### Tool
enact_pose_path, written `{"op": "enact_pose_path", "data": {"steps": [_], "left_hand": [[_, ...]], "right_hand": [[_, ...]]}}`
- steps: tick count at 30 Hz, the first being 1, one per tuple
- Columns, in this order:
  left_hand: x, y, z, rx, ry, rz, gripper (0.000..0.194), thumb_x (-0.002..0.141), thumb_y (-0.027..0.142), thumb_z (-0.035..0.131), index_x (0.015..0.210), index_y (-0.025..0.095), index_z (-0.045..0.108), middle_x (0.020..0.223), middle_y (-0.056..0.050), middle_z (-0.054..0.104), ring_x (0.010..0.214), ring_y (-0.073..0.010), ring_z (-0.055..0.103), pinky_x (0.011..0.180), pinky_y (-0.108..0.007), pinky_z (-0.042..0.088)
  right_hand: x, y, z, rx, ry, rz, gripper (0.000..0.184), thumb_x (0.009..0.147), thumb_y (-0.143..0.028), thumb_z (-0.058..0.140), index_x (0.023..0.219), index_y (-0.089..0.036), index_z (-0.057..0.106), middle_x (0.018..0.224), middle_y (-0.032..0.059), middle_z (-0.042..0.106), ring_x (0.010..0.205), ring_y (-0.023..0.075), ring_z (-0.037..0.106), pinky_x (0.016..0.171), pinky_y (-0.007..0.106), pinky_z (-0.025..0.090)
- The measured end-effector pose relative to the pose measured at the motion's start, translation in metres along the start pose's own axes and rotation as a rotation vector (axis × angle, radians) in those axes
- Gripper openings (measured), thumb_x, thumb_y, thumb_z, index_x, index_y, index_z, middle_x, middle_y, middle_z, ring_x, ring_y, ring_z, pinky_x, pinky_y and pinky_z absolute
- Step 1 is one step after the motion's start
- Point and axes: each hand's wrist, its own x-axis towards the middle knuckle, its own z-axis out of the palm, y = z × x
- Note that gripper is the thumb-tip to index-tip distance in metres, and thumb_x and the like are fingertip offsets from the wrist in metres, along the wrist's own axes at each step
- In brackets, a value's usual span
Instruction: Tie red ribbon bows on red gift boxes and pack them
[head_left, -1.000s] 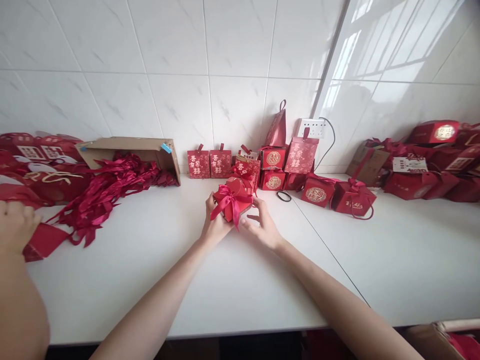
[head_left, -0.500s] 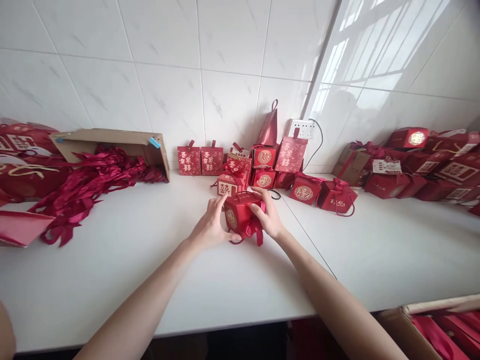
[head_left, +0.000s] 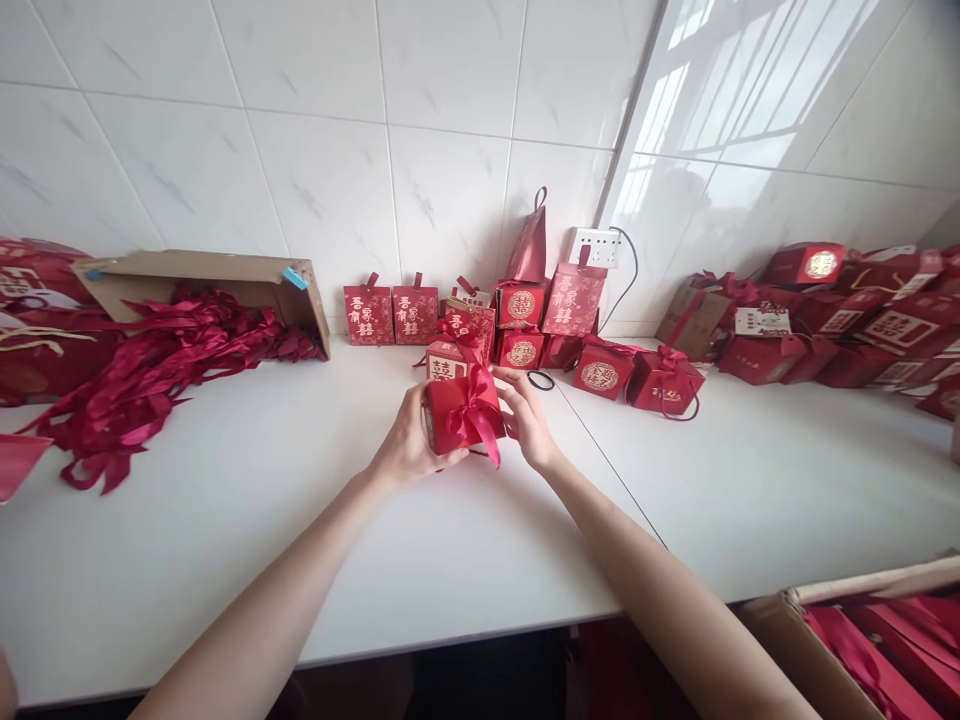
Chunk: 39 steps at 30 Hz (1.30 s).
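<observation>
Between my hands is a small red gift box [head_left: 444,428] with a shiny red ribbon bow [head_left: 474,402] on the side facing me. My left hand [head_left: 409,440] grips the box from its left, thumb along the lower edge. On the other side my right hand [head_left: 527,418] has its fingers curled against the box's right edge, close to the bow. Part of a dark cord shows under the box. Just behind it stands another red box [head_left: 448,362] with a white printed label, partly covered by the held one.
Several red boxes and bags [head_left: 523,305] line the tiled wall, near a power socket [head_left: 594,247]. A cardboard box [head_left: 202,262] spills red ribbons [head_left: 142,385] at left. More red boxes [head_left: 832,335] are piled at right. An open carton [head_left: 795,640] sits at lower right.
The gift box has been turned so that its bow side faces up toward me. My right hand has shifted from over its top to its right edge.
</observation>
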Motion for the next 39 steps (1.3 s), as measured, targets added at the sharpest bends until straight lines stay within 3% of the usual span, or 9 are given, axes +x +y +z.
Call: {"op": "enact_pose_path", "data": {"steps": [3,6,9,16,21,25,31,35,39], "left_hand": [[0.001,-0.002,-0.003,-0.075,-0.002,-0.079,0.081,0.061,0.046,0.072,0.124,0.016,0.031,0.121,-0.016,0.047,0.11,-0.0299,0.055,0.092,-0.048,0.048],[0.001,-0.005,-0.007,-0.081,-0.05,-0.04,0.09,0.061,0.044,0.071,0.131,0.017,0.022,0.125,-0.017,0.046,0.114,-0.031,0.052,0.096,-0.051,0.045],[0.0,-0.007,-0.012,-0.065,-0.103,0.024,0.101,0.061,0.043,0.071,0.138,0.021,0.01,0.128,-0.018,0.043,0.117,-0.0324,0.049,0.096,-0.052,0.045],[0.002,-0.001,-0.014,-0.003,-0.002,0.032,0.088,0.064,0.032,0.069,0.134,0.019,0.018,0.133,-0.018,0.034,0.117,-0.0318,0.05,0.092,-0.047,0.049],[0.003,0.003,-0.017,0.041,-0.027,0.153,0.092,0.063,0.033,0.069,0.135,0.02,0.014,0.135,-0.018,0.03,0.124,-0.0348,0.043,0.096,-0.05,0.046],[0.002,0.005,-0.02,0.193,-0.024,0.159,0.093,0.062,0.026,0.069,0.138,0.022,0.017,0.132,-0.016,0.03,0.127,-0.0353,0.036,0.099,-0.05,0.043],[0.006,0.008,-0.022,0.174,-0.021,0.137,0.076,0.064,0.029,0.068,0.131,0.022,0.032,0.123,-0.012,0.037,0.123,-0.0318,0.039,0.103,-0.049,0.04],[0.006,0.009,-0.025,0.172,-0.086,0.122,0.074,0.065,0.032,0.068,0.13,0.023,0.035,0.126,-0.013,0.034,0.126,-0.0325,0.036,0.106,-0.051,0.036],[0.006,0.008,-0.025,0.178,-0.079,0.118,0.068,0.068,0.035,0.067,0.129,0.022,0.039,0.125,-0.012,0.034,0.125,-0.0322,0.036,0.105,-0.05,0.037]], "right_hand": [[0.0,-0.001,0.003,-0.026,0.088,-0.03,0.034,0.083,-0.051,0.048,0.106,-0.026,0.047,0.106,0.0059,0.058,0.092,0.0224,0.058,0.073,0.038,0.05],[0.001,0.0,0.004,-0.072,0.124,-0.104,0.029,0.079,-0.046,0.055,0.097,-0.024,0.049,0.105,0.0066,0.057,0.1,0.0232,0.057,0.079,0.039,0.05],[0.001,-0.001,0.004,-0.106,0.094,-0.176,0.025,0.076,-0.04,0.059,0.091,-0.023,0.049,0.105,0.0054,0.054,0.106,0.0218,0.055,0.087,0.039,0.049],[0.001,-0.001,0.005,-0.098,0.045,-0.13,0.024,0.074,-0.036,0.061,0.088,-0.023,0.047,0.102,0.0046,0.053,0.106,0.0215,0.056,0.084,0.039,0.052],[0.001,0.001,0.006,-0.158,0.007,-0.153,0.023,0.074,-0.033,0.062,0.087,-0.022,0.046,0.097,0.0037,0.053,0.104,0.02,0.056,0.08,0.036,0.055],[0.001,0.004,0.007,-0.179,-0.017,-0.164,0.022,0.075,-0.035,0.061,0.085,-0.022,0.047,0.097,0.0045,0.054,0.103,0.0202,0.056,0.078,0.035,0.056],[0.002,0.002,0.007,-0.223,0.021,-0.106,0.028,0.078,-0.047,0.058,0.078,-0.021,0.048,0.076,0.0003,0.056,0.07,0.0147,0.059,0.063,0.032,0.053],[0.005,0.002,0.005,-0.148,-0.082,0.004,0.037,0.071,-0.049,0.067,0.074,-0.022,0.041,0.061,-0.006,0.05,0.056,0.0113,0.054,0.053,0.027,0.048],[0.007,-0.003,-0.001,0.008,-0.182,0.191,0.041,0.063,-0.047,0.075,0.073,-0.021,0.044,0.06,-0.0061,0.054,0.051,0.0092,0.053,0.055,0.027,0.047]]}}
